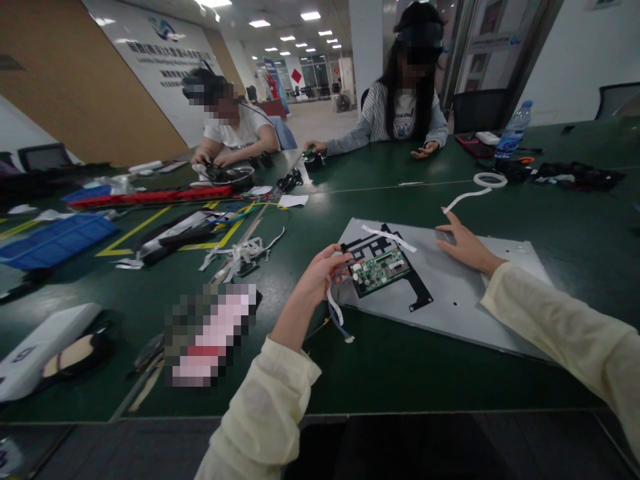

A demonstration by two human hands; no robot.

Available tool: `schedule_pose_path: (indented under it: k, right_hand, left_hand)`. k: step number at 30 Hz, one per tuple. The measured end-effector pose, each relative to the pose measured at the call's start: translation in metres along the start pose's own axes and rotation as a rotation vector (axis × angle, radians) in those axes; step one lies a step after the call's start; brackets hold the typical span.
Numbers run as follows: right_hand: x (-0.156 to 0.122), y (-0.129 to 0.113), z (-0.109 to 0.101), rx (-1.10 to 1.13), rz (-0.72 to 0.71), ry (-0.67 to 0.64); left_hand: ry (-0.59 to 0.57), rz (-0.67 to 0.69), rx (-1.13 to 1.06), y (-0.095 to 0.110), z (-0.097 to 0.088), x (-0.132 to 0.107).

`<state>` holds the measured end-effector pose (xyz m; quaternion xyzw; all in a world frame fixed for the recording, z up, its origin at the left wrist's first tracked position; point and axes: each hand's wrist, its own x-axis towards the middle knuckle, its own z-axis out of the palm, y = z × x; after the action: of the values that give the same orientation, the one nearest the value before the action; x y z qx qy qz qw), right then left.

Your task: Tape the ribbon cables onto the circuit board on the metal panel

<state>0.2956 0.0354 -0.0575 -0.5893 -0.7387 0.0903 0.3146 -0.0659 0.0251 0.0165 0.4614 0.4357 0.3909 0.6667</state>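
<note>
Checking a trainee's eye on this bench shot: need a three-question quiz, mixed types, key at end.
1. True or false: the green circuit board is closer to the right hand than to the left hand.
2. What colour is the strip reaching the right hand's index fingertip? a) red b) white c) blue
3. What blue-labelled thing stands toward the far right of the table?

Key: 1 false, the left hand is at its edge; 2 b; 3 a clear plastic bottle.

Lights (260,23) shine over a pale floor (320,123); a tan wall (65,100) rises left, a black chair (480,110) behind the green table (425,380).
</note>
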Motion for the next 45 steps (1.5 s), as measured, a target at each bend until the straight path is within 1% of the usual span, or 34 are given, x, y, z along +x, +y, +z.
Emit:
schedule_pose_path:
  k: [6, 9, 12, 15, 19, 22, 24, 27, 31, 34, 37, 39, 41, 45]
  right_hand:
    - [0.001, -0.040, 0.014, 0.105, -0.129, -0.122]
    - [0.001, -0.055, 0.016, 0.174, -0.160, -0.168]
    - [0.001, -0.062, 0.016, 0.295, -0.116, -0.174]
    - [0.001, -0.063, 0.017, 0.458, -0.037, -0.133]
    - [0.002, -0.062, 0.017, 0.722, 0.043, -0.056]
    - [0.003, -0.063, 0.016, 0.834, 0.077, -0.026]
    - [0.003, -0.065, 0.014, 0.830, 0.081, -0.030]
    - [0.003, -0.068, 0.012, 0.797, 0.082, -0.042]
    - [0.002, -0.069, 0.012, 0.782, 0.087, -0.059]
    - [0.003, -0.067, 0.014, 0.786, 0.083, -0.063]
    - [0.004, -0.066, 0.016, 0.794, 0.076, -0.058]
    - [0.003, -0.067, 0.016, 0.782, 0.079, -0.060]
    - [0.003, -0.068, 0.015, 0.755, 0.085, -0.058]
    - [0.003, -0.070, 0.018, 0.733, 0.093, -0.041]
  left_hand:
    - [0.007, -0.016, 0.082, 0.002, 0.001, -0.002]
    - [-0.031, -0.026, 0.126, 0.005, 0.004, -0.002]
    - [-0.091, -0.038, 0.160, 0.003, 0.005, 0.002]
    - [-0.124, -0.060, 0.183, -0.003, 0.009, 0.009]
    - [-0.128, -0.066, 0.192, -0.010, 0.021, 0.017]
    - [-0.122, -0.058, 0.226, -0.013, 0.033, 0.020]
    - [-0.099, -0.037, 0.303, -0.015, 0.038, 0.023]
    - [-0.074, 0.033, 0.464, -0.019, 0.039, 0.028]
    - [-0.068, 0.210, 0.721, -0.023, 0.036, 0.034]
    - [-0.022, 0.317, 0.926, -0.022, 0.034, 0.036]
    - [0.029, 0.396, 1.040, -0.019, 0.032, 0.036]
    - [0.056, 0.422, 1.058, -0.017, 0.031, 0.033]
    - [0.062, 0.408, 1.060, -0.012, 0.029, 0.026]
    - [0.007, 0.355, 1.126, -0.003, 0.025, -0.002]
